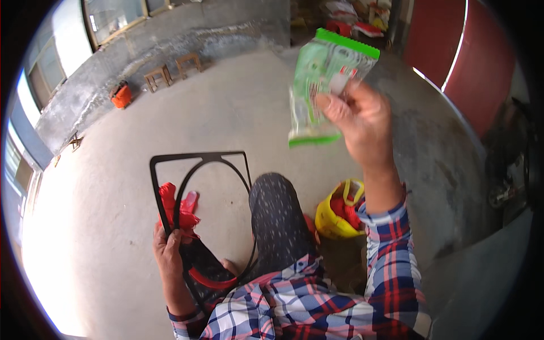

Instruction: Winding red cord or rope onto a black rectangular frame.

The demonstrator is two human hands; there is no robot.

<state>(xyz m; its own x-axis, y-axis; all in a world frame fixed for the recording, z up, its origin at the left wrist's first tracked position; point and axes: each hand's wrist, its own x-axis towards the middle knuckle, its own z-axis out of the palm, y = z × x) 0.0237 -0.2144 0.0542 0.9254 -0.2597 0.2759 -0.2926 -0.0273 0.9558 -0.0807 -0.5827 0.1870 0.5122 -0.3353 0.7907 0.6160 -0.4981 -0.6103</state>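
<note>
My right hand is raised at the upper right and pinches a green and clear plastic packet between thumb and fingers. The packet has bright green crimped ends, and its contents are hard to make out. Over my lap, my left hand grips the left side of a thin black frame, square outside with a large round opening. A red strip runs along the opening's lower edge. Beside my left fingers hangs a bundle of red cord; whether those fingers also hold it, I cannot tell.
A yellow bucket with red material inside stands right of my knee. Farther off on the concrete floor are an orange bucket and two small wooden stools. Dark red doors stand at the right, and a wheeled vehicle is partly visible there.
</note>
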